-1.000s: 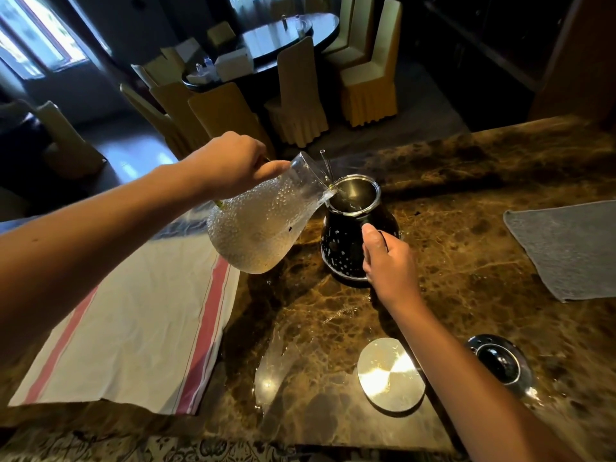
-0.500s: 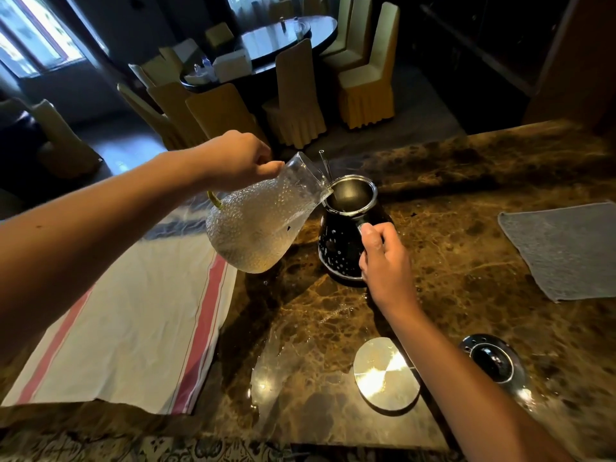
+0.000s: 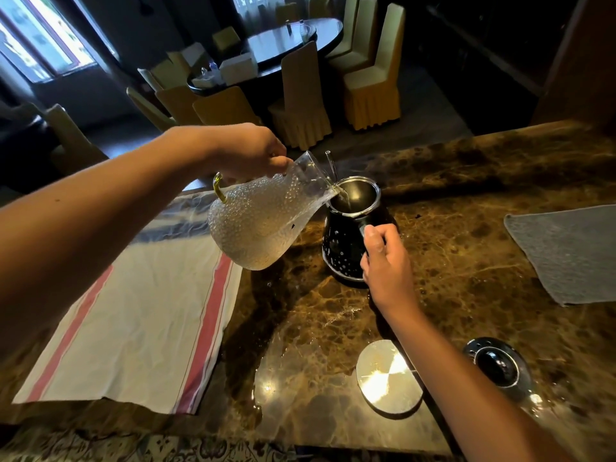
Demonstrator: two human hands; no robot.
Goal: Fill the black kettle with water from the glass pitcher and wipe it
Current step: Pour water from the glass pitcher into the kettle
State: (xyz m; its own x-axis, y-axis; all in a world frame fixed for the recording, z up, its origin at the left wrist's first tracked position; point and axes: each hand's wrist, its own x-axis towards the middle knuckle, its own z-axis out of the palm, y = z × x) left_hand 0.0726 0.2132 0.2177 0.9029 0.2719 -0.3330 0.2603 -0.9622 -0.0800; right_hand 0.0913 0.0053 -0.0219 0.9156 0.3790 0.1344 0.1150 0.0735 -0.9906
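The black kettle (image 3: 343, 248) with white speckles and a steel rim stands open on the brown marble counter (image 3: 450, 261). My right hand (image 3: 386, 261) grips its handle on the near right side. My left hand (image 3: 248, 151) holds the bumpy glass pitcher (image 3: 263, 221) by its handle, tilted to the right with its spout over the kettle's mouth. A thin stream of water runs from the spout into the kettle. A grey cloth (image 3: 566, 251) lies flat at the right edge.
A white towel with red stripes (image 3: 133, 321) is spread on the counter's left. A round shiny metal lid (image 3: 388, 376) lies near the front edge, and a black round base (image 3: 496, 365) sits to its right. Chairs and a dark round table stand beyond the counter.
The pitcher stays tilted over the kettle with water still running. My right hand has shifted slightly on the kettle's handle. The camera view has drifted a little.
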